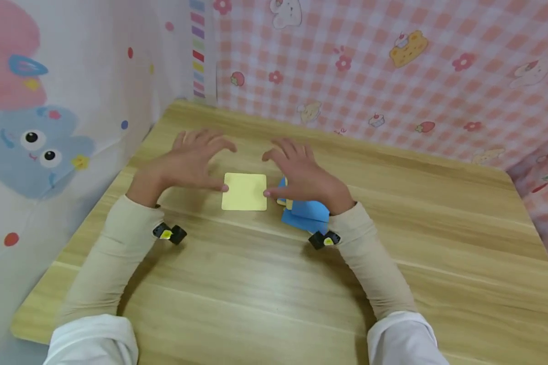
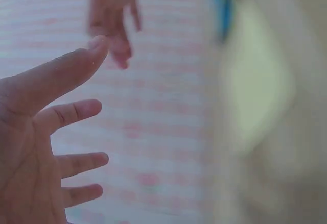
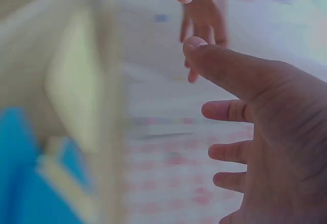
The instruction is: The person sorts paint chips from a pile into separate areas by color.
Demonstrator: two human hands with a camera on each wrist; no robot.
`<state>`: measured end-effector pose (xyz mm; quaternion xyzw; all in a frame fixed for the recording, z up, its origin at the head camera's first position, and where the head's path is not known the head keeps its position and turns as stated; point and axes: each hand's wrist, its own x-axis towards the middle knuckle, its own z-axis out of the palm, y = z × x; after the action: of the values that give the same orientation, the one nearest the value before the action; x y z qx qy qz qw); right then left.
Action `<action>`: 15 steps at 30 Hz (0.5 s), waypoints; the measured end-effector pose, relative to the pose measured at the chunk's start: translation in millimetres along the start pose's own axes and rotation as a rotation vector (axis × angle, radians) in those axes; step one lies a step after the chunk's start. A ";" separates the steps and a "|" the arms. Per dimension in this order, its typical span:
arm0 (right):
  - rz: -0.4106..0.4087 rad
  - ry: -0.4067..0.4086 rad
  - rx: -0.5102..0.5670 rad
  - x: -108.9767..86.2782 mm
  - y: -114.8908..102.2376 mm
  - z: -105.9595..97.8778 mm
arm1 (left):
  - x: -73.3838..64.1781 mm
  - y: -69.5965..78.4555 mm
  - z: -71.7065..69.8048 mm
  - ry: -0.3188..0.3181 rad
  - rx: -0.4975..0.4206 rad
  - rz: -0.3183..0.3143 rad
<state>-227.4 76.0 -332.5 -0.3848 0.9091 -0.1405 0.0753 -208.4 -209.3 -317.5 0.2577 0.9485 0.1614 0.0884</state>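
Note:
A pale yellow square card with rounded corners lies flat on the wooden table. To its left, my left hand is held with fingers spread and nothing in it. My right hand mirrors it on the other side, also holding nothing. From above, the thumb tips overlap the card's side edges, but the wrist views show both hands raised over the tabletop. Partly hidden under the right hand is a loose pile of blue cards with yellow pieces among them. In the right wrist view the yellow card is blurred.
The wooden table reaches a pink checked cloth wall at the back and a white cartoon-print wall at the left. Small black devices with yellow marks, one a left wrist camera, are strapped to both wrists.

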 end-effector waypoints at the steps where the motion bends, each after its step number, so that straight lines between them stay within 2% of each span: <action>1: -0.009 0.045 -0.010 -3.4 -0.9 -8.0 | -2.3 3.8 -8.5 0.044 -0.003 0.007; 3: -0.019 0.110 -0.022 -8.5 -0.7 -19.4 | -4.9 11.2 -21.3 0.106 -0.008 0.023; 5: -0.016 0.139 -0.032 -13.0 0.8 -25.5 | -4.3 17.3 -26.5 0.125 -0.004 0.041; 8: 0.006 0.150 -0.043 -21.9 7.5 -27.3 | 2.4 24.9 -24.0 0.112 -0.017 0.054; 11: 0.041 0.159 -0.066 -36.0 17.2 -31.3 | 14.6 33.8 -18.1 0.110 -0.048 0.075; 15: 0.089 0.187 -0.099 -61.0 35.7 -39.3 | 32.7 56.0 -11.3 0.118 -0.080 0.126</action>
<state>-219.0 151.5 -304.6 -0.3325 0.9342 -0.1273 -0.0228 -213.3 -149.6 -290.0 0.3032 0.9268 0.2193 0.0322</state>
